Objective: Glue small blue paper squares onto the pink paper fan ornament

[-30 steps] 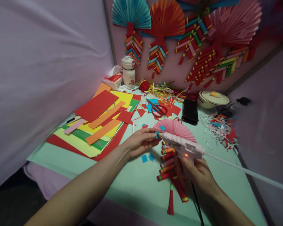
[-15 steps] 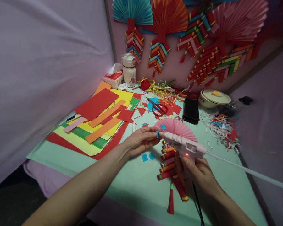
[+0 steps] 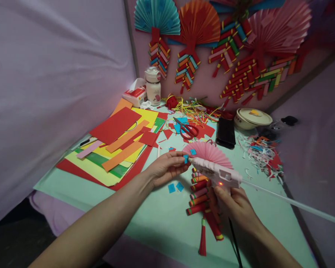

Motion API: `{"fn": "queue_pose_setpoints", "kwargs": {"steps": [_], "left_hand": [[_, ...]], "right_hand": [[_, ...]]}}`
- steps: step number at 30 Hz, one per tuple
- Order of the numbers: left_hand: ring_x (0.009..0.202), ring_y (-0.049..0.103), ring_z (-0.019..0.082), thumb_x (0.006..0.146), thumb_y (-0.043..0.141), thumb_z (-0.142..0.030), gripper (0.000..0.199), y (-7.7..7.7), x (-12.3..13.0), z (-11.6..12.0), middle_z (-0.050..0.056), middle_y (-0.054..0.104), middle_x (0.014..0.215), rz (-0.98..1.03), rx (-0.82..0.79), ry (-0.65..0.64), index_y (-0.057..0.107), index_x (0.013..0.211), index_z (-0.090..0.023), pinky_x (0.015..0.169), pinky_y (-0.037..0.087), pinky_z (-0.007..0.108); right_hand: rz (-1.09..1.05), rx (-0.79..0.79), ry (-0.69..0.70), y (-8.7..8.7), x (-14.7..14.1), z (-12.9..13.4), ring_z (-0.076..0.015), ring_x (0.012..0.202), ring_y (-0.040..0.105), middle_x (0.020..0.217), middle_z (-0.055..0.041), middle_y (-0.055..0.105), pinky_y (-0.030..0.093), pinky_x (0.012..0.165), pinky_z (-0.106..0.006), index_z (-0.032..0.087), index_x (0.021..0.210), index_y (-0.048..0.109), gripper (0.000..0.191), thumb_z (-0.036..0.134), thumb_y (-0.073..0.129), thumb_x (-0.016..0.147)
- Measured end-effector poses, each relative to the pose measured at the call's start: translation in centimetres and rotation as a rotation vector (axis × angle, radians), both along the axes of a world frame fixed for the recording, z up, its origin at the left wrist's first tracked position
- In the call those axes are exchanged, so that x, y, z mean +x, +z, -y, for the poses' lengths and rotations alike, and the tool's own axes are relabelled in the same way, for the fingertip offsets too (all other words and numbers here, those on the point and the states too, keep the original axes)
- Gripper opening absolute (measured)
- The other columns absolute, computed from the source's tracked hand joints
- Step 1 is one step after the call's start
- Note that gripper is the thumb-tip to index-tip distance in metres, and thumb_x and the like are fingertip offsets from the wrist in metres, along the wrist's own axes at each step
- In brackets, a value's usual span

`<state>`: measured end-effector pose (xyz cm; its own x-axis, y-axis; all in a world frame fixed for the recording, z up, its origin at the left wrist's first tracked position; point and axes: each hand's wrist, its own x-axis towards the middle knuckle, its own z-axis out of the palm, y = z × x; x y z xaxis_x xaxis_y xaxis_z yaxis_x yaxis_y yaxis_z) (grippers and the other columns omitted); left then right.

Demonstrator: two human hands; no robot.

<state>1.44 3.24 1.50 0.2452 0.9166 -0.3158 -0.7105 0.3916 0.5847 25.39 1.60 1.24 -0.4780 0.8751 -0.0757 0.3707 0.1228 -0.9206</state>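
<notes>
My left hand [image 3: 169,167] pinches a small blue paper piece [image 3: 185,159] between thumb and fingertips. Wrapped round the handle of a pale pink glue gun [image 3: 217,173] is my right hand [image 3: 236,201]; the gun's nozzle points at the blue piece, touching or nearly so. A red light glows on the gun, and a long glue stick [image 3: 290,203] juts from its back. Below the hands lies a pink pleated paper fan [image 3: 212,150] with a blue square on it. Rolled paper firecrackers [image 3: 198,201] and a red tassel [image 3: 202,238] hang from it, partly covered by the gun.
Two blue paper squares [image 3: 175,187] lie left of the firecrackers. Coloured paper sheets [image 3: 114,126] are stacked at left. Red-handled scissors [image 3: 188,131], a black wallet-like case [image 3: 225,133], a lidded bowl [image 3: 252,118] and paper scraps [image 3: 259,152] sit behind. Finished fans [image 3: 197,26] hang on the wall.
The blue piece in my left hand has shifted very slightly left and turned a little at the nozzle. Both hands keep nearly the same place; the camera view has tilted slightly.
</notes>
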Motion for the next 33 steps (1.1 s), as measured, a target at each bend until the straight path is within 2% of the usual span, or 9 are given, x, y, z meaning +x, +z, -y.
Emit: {"fn": "queue_pose_setpoints", "kwargs": {"steps": [11, 16, 23, 30, 33], "left_hand": [[0.073, 0.07, 0.011, 0.07, 0.076, -0.006, 0.02, -0.2, -0.1, -0.1, 0.005, 0.073, 0.082, 0.042, 0.036, -0.003, 0.07, 0.088, -0.012, 0.074, 0.057, 0.021], [0.074, 0.07, 0.012, 0.07, 0.077, -0.008, 0.021, -0.3, -0.2, 0.0, 0.005, 0.073, 0.085, 0.02, 0.029, -0.011, 0.07, 0.089, -0.013, 0.074, 0.057, 0.022], [0.076, 0.07, 0.012, 0.071, 0.076, -0.009, 0.02, -0.4, -0.3, -0.1, 0.006, 0.073, 0.086, -0.009, 0.034, 0.0, 0.071, 0.09, -0.013, 0.074, 0.056, 0.022], [0.071, 0.068, 0.012, 0.071, 0.075, -0.007, 0.019, -0.5, -0.2, -0.2, 0.006, 0.072, 0.083, 0.012, 0.002, 0.036, 0.069, 0.089, -0.011, 0.071, 0.056, 0.022], [0.071, 0.069, 0.012, 0.072, 0.075, -0.007, 0.017, -0.5, -0.3, -0.3, 0.006, 0.072, 0.081, 0.053, -0.012, 0.055, 0.068, 0.087, -0.012, 0.072, 0.057, 0.023]], "right_hand": [[0.017, 0.059, -0.019, 0.4, -0.2, 0.2, -0.0134, 0.047, 0.049, 0.049, -0.0015, 0.054, 0.04, 0.046, -0.026, 0.018, 0.057, 0.056, 0.054, 0.057, 0.044, 0.093], [0.027, 0.015, -0.005, 0.5, -0.2, 0.1, -0.0133, 0.046, 0.05, 0.048, -0.0014, 0.055, 0.041, 0.047, -0.025, 0.018, 0.057, 0.056, 0.054, 0.055, 0.043, 0.094], [0.014, 0.062, 0.032, 0.2, -0.1, 0.0, -0.0132, 0.048, 0.05, 0.049, -0.0007, 0.054, 0.041, 0.047, -0.026, 0.019, 0.056, 0.056, 0.052, 0.051, 0.044, 0.095], [-0.035, -0.031, 0.049, 0.7, -0.5, 0.2, -0.0137, 0.044, 0.051, 0.05, -0.001, 0.056, 0.043, 0.045, -0.027, 0.019, 0.062, 0.059, 0.05, 0.054, 0.045, 0.093], [-0.035, 0.047, 0.014, 1.3, -0.1, 0.4, -0.0135, 0.045, 0.049, 0.049, -0.0006, 0.053, 0.043, 0.044, -0.026, 0.02, 0.056, 0.054, 0.051, 0.056, 0.047, 0.092]]}}
